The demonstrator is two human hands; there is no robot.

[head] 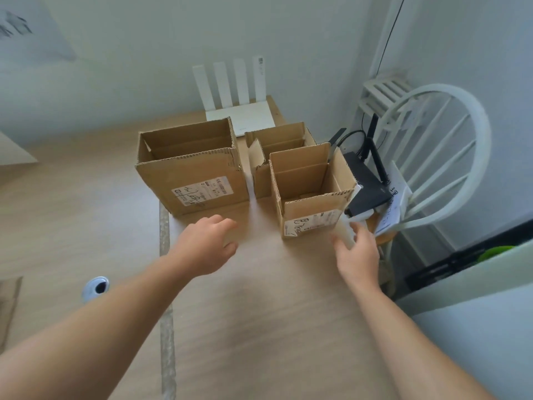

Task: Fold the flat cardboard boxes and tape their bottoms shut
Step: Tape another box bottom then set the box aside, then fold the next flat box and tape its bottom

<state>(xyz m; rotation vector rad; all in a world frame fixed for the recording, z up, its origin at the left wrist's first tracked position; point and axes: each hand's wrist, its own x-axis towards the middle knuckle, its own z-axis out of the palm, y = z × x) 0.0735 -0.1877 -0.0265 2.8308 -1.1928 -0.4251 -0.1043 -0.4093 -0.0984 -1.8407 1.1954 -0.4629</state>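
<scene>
Cardboard boxes [196,183] stand folded at twelve o'clock; my right grip [357,255] pinches a pale roll [344,230], likely tape, left grip [207,246] spread.

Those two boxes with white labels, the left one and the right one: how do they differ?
The left box is clearly wider and larger than the right box. The left box stands farther back, while the right box sits nearer the person, with the right hand at its front corner gripping a pale object. Both are brown corrugated cardboard, upright, open-topped, with a handwritten white label in front.
</scene>
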